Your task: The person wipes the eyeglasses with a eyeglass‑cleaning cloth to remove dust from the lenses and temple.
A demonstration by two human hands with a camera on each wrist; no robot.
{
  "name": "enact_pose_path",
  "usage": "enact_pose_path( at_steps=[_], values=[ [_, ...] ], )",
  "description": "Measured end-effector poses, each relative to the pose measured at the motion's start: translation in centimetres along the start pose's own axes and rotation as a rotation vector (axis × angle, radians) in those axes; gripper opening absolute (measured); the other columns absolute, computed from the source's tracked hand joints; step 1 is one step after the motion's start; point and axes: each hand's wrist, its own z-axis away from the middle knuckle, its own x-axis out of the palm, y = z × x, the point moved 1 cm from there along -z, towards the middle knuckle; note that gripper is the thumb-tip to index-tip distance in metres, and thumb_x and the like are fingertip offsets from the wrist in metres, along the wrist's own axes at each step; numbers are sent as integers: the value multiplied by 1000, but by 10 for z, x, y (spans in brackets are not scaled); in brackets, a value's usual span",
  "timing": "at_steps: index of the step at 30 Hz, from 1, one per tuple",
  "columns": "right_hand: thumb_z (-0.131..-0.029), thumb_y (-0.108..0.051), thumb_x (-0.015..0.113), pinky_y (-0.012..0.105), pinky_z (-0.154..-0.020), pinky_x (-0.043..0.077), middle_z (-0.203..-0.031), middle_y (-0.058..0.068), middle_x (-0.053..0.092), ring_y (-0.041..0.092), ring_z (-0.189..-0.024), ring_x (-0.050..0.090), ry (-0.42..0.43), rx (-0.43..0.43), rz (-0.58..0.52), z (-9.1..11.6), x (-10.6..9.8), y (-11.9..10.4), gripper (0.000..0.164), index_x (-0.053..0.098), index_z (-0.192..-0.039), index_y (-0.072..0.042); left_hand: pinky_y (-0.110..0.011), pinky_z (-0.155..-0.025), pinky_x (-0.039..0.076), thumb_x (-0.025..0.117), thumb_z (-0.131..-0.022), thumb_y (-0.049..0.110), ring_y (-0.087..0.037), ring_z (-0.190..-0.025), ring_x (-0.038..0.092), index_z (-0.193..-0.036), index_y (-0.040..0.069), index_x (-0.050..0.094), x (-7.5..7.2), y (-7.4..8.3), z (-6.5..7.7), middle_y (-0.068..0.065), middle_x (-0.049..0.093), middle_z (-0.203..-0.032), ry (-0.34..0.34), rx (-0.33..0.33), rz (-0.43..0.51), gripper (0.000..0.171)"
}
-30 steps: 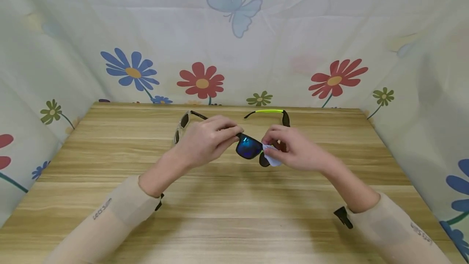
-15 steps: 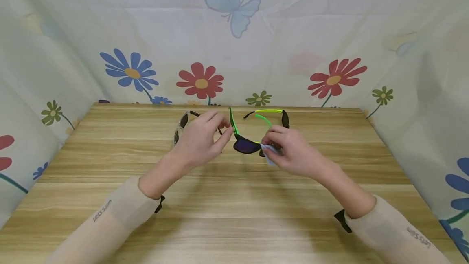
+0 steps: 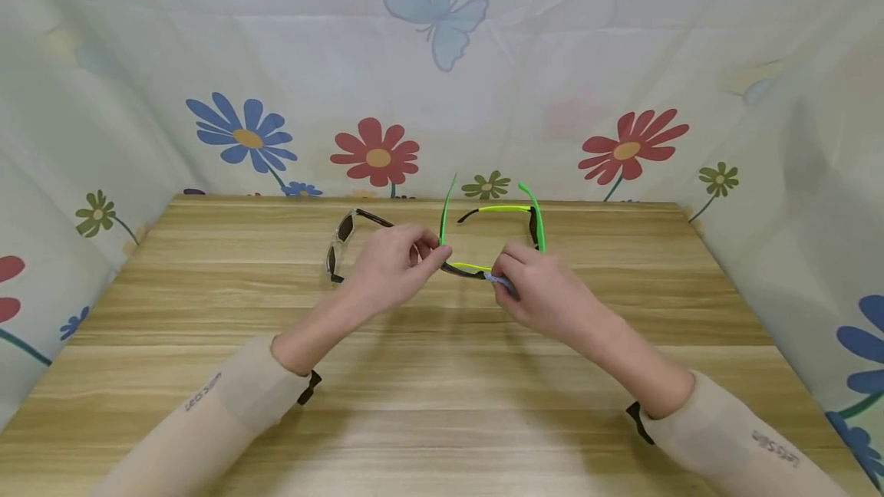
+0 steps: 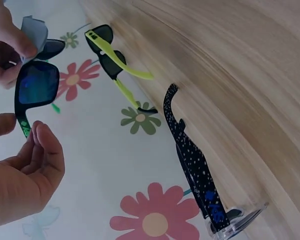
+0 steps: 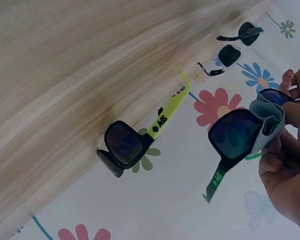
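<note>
Black sunglasses with green temples and dark blue lenses are held up above the table, temples pointing away in the head view. My left hand pinches them by one temple near its hinge, between thumb and fingers. With the fingers of my right hand, I grip a folded pale blue cloth around the bridge between the two lenses. In the head view that hand hides most of the cloth and one lens.
Black sunglasses with yellow temples stand on the wooden table behind the held pair. Clear-framed sunglasses with speckled black temples sit to the left, partly behind my left hand. A flowered curtain encloses the back and sides.
The held sunglasses have tipped from lenses facing me to a flatter pose, both green temples now pointing up and away. My left fingers have shifted on the temple; the cloth stays at the bridge.
</note>
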Motion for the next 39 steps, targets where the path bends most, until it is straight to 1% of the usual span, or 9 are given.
enact_pose_path(
  at_steps=[3,10,12,15,19,25,28,33,39],
  values=[
    [-82,-4,68,22,-53,46,-81,0,50,8,-62,50,15,-30,32,0,1,-1,9,60,-80,-5,-27,-57,47,64,-93,33,-9,-62,54,-91,14,68,0,1,0,8,61,-75,-27,-44,63,19],
    [-80,0,67,25,-54,47,-78,2,48,12,-63,48,23,-68,87,-1,2,-2,12,56,-76,-3,-30,-64,50,67,-91,30,-12,-74,59,-97,12,67,-2,1,0,4,64,-84,-88,-179,209,19],
    [-80,1,67,24,-54,47,-77,2,47,12,-63,47,20,-67,103,-1,2,-2,13,55,-75,-3,-30,-65,51,68,-91,28,-12,-75,61,-99,10,67,-2,0,-1,2,65,-86,-101,-201,238,19],
    [-80,1,69,24,-55,47,-78,2,48,12,-63,48,15,-57,113,-1,2,-2,14,57,-76,-3,-29,-66,52,68,-91,24,-13,-76,63,-99,9,67,-1,-1,-2,1,65,-86,-107,-205,273,18],
    [-81,0,71,24,-57,48,-80,3,51,12,-65,51,26,-37,103,0,4,0,11,60,-79,-2,-29,-68,53,68,-91,21,-15,-78,65,-99,9,65,0,-1,-2,-2,67,-86,-100,-189,313,15],
    [-85,-5,71,24,-55,48,-84,4,54,12,-66,53,41,-6,72,2,6,2,6,66,-86,-2,-27,-67,53,67,-92,17,-13,-76,65,-100,8,65,1,0,0,-1,66,-87,-53,-136,299,12],
    [-86,-6,71,24,-56,48,-89,4,56,12,-68,54,42,26,23,2,6,3,7,68,-91,-1,-25,-66,53,67,-92,15,-14,-75,65,-99,6,66,2,-2,0,0,66,-88,-24,-89,275,12],
    [-88,-6,70,24,-60,50,-96,6,57,11,-72,56,67,108,-87,1,6,5,10,69,-96,-1,-22,-66,52,68,-91,12,-13,-75,65,-98,5,67,5,-4,1,0,66,-86,15,-16,227,11],
    [-86,-6,71,30,-60,53,-91,1,59,9,-71,55,88,191,-255,-6,9,2,14,65,-99,-4,-19,-66,52,69,-90,12,-5,-74,63,-97,5,67,11,-3,2,1,67,-85,39,63,176,10]
  ],
)
